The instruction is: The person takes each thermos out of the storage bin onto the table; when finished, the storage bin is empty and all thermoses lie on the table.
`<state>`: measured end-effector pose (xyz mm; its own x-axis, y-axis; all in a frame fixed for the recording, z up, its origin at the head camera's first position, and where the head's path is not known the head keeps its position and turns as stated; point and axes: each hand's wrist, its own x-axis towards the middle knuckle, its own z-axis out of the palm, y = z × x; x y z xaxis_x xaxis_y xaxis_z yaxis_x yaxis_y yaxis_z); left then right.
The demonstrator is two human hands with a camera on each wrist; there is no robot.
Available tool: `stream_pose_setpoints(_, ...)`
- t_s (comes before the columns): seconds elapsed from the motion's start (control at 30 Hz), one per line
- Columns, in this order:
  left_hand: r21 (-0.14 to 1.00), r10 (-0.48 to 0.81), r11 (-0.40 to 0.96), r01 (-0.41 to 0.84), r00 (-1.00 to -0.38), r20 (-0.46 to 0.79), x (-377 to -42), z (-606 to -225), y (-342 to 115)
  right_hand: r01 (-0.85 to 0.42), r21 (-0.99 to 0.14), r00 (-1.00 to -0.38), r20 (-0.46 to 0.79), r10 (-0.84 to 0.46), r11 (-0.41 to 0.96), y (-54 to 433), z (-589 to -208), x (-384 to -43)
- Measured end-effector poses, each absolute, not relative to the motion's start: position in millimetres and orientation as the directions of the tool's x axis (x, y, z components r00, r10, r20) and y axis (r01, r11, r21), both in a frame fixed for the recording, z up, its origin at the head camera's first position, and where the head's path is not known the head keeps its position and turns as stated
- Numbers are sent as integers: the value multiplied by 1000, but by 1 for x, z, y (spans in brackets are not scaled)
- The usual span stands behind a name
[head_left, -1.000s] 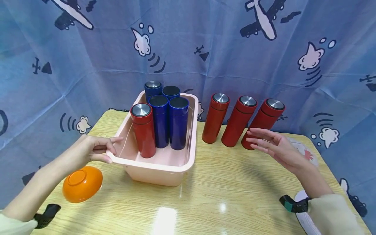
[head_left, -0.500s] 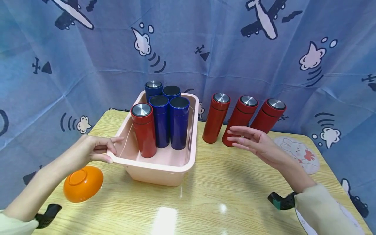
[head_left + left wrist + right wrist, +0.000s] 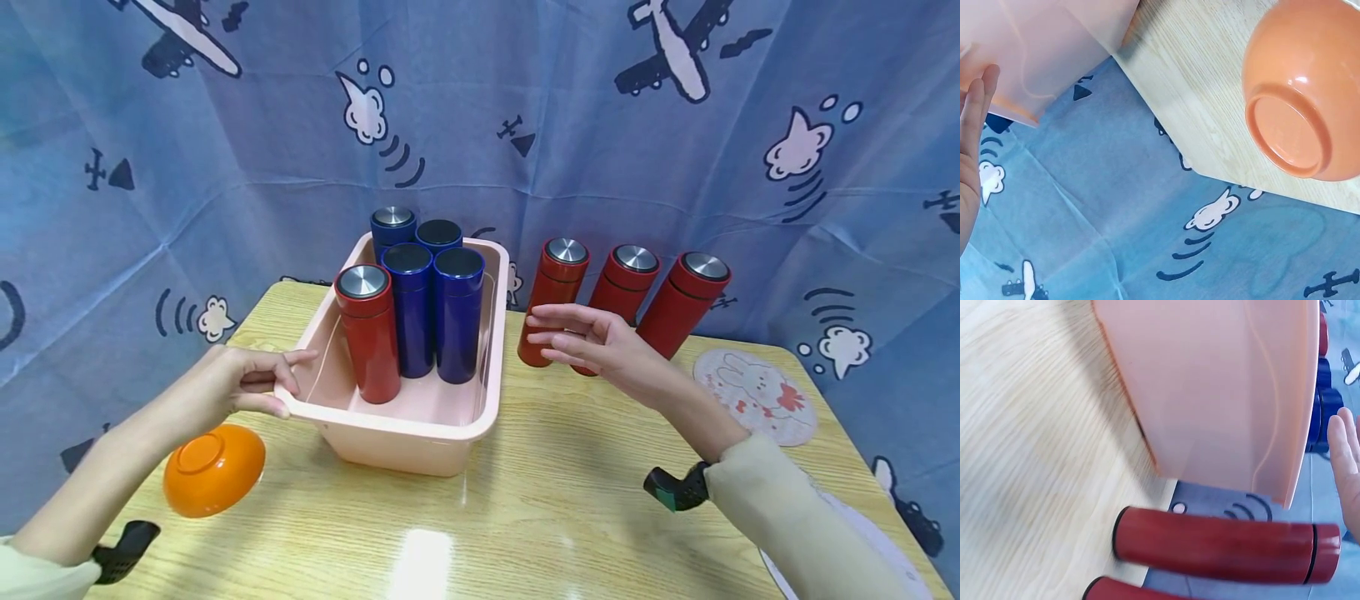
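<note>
A pale pink plastic bin (image 3: 405, 428) stands on the table at centre left. My left hand (image 3: 242, 377) grips its near left corner, thumb outside under the rim and fingers over it. Inside stand several blue thermos bottles (image 3: 458, 333) and one red thermos (image 3: 375, 358) at the front left. Right of the bin, three more red thermoses are lined up upright: left (image 3: 555, 287), middle (image 3: 621, 292), right (image 3: 681, 304). My right hand (image 3: 600, 346) hovers in front of the left and middle ones with fingers extended and nothing held, partly hiding both.
An orange bowl (image 3: 213, 483) lies upside down left of the bin, below my left forearm. A round rabbit-print mat (image 3: 757, 396) lies at the right, and another pale mat (image 3: 873, 533) is partly under the right sleeve. A blue patterned curtain (image 3: 465, 100) hangs behind the table.
My right hand has swept left, from in front of the right-hand red thermos to the left and middle ones, still with extended fingers. The left hand and the bin have stayed put.
</note>
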<state>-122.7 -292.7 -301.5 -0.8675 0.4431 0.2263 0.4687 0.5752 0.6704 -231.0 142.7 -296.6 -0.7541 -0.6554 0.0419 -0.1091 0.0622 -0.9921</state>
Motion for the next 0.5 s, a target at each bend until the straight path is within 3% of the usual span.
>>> stream_pose_setpoints(0.5,681,451,552,481,-860,241,-123,-302,-292,-84,-996,-755,55,-653,13,107,-289,-265)
